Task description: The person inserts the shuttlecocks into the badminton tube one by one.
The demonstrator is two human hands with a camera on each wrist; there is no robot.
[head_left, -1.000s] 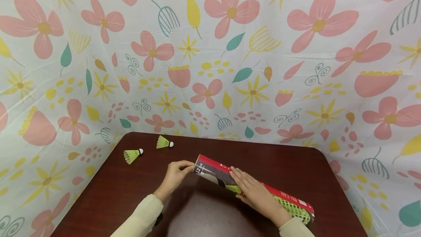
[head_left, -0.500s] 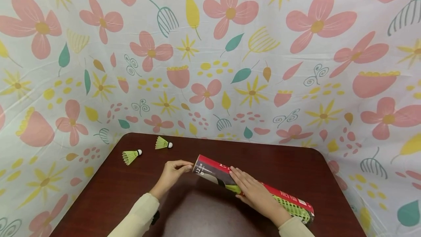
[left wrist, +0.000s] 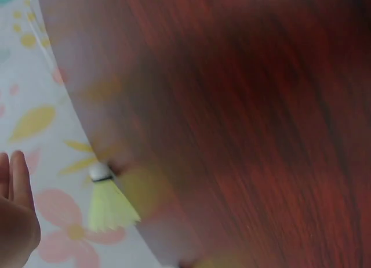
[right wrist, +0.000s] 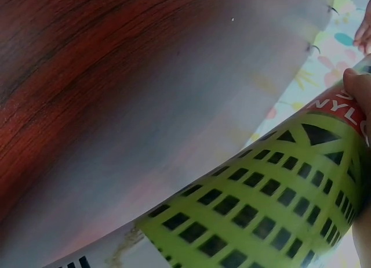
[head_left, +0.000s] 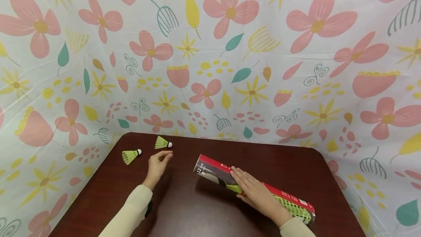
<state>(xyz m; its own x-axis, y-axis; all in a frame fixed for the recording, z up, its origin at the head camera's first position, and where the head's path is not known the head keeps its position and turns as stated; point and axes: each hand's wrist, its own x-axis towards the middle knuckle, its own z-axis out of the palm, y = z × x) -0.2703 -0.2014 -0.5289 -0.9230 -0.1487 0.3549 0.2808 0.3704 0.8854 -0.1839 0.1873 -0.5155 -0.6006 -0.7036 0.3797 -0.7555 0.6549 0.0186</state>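
My right hand (head_left: 258, 195) grips a shuttlecock tube (head_left: 212, 173), red and grey with a printed green shuttlecock. Its fingers lie over the top and the thumb is on the near side. The tube slants, its left end apparently raised above a shadow on the table. Apart from the tube, my left hand (head_left: 156, 167) hovers with thumb and forefinger bent toward each other; I see nothing between them. Just beyond its fingertips lies a yellow-green shuttlecock (head_left: 162, 142) with a white cork. A second shuttlecock (head_left: 130, 156) rests farther left. One shuttlecock (left wrist: 110, 201) appears in the left wrist view.
The dark red-brown table (head_left: 263, 153) has rounded far corners. A white cloth (head_left: 210, 57) printed with flowers hangs along its back and sides.
My left hand has left the tube's left end and moved left and slightly away from me, toward the shuttlecocks. The right hand and the tube have stayed nearly still.
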